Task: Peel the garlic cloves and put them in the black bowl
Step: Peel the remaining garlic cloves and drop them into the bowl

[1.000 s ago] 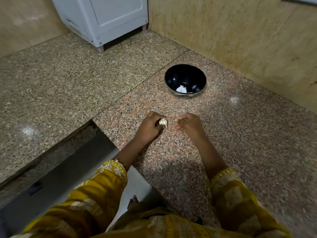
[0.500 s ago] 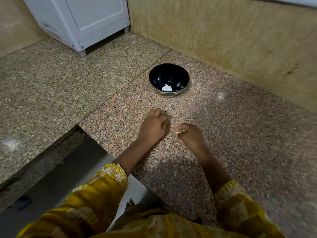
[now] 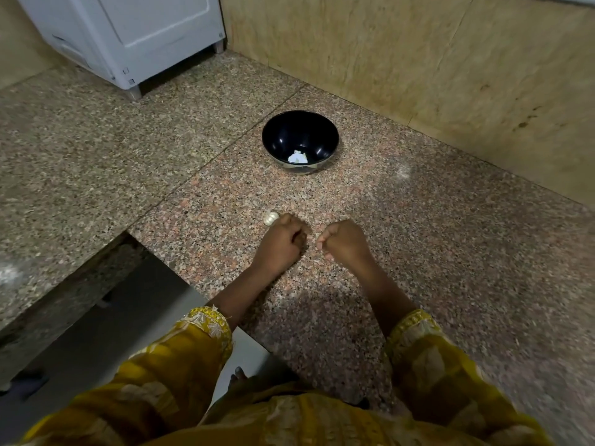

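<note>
1. While both hands are close together over the speckled tabletop (image 3: 434,239), the left hand (image 3: 280,244) has its fingers curled.
2. The garlic (image 3: 271,217) shows as a small pale lump at the far side of this hand, touching the knuckles. Whether the grip of the left hand really holds it, or it only lies against the fingers, I cannot tell.
3. The right hand (image 3: 343,241) is also curled like a loose fist, just beside the left one. If its grip pinches something, that thing is too small to see.
4. The black bowl (image 3: 300,136) stands farther away on the tabletop, well apart from the hands, near the beige wall (image 3: 418,59). Some white pieces (image 3: 297,157) lie on its bottom.
5. A white appliance (image 3: 135,33) stands at the far left corner.
6. Yellow sleeves (image 3: 199,342) cover both forearms.
</note>
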